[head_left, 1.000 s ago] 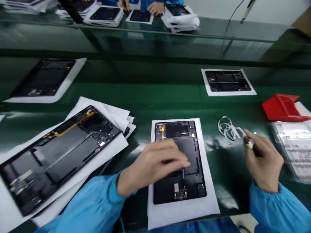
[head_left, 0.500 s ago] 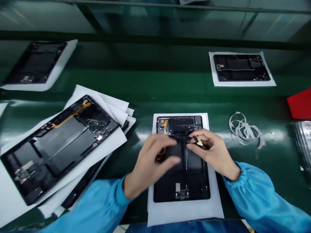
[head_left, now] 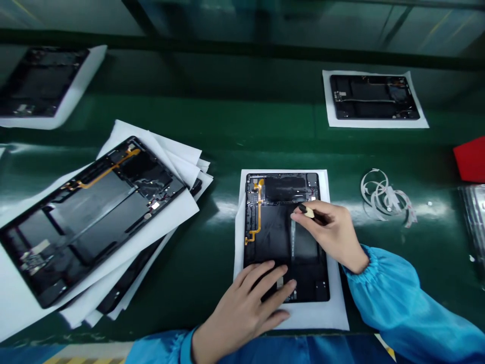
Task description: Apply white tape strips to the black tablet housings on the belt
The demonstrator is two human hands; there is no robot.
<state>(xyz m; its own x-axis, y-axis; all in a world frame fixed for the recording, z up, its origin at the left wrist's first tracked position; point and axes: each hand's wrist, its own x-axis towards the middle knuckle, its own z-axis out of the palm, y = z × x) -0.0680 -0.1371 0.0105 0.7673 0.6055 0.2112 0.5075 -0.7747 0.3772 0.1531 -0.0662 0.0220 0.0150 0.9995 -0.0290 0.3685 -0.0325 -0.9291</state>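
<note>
An opened tablet (head_left: 271,227) lies upright before me on a white sheet (head_left: 322,316), its black inside facing up and an orange flex cable (head_left: 259,212) along its left side. My left hand (head_left: 246,308) rests over the tablet's lower part with its fingers spread, covering some of the small board there. Pinched in my right hand (head_left: 333,230) is a slim black-and-cream tool (head_left: 308,212), held above the upper right of the tablet, near the top of a pale strip (head_left: 293,235). The tool's tip is hidden by my fingers.
At left, another opened tablet (head_left: 102,202) tops a stack with white sheets (head_left: 182,212). Two more lie farther back, one tablet (head_left: 41,83) at left, one tablet (head_left: 375,96) at right. Curled white strips (head_left: 388,199), a red box (head_left: 470,159) and clear plastic pieces (head_left: 473,217) are at right.
My left hand has come down from above the tablet's middle onto its lower part, uncovering the orange cable. The right hand keeps its grip near the same spot. The view has shifted slightly.
</note>
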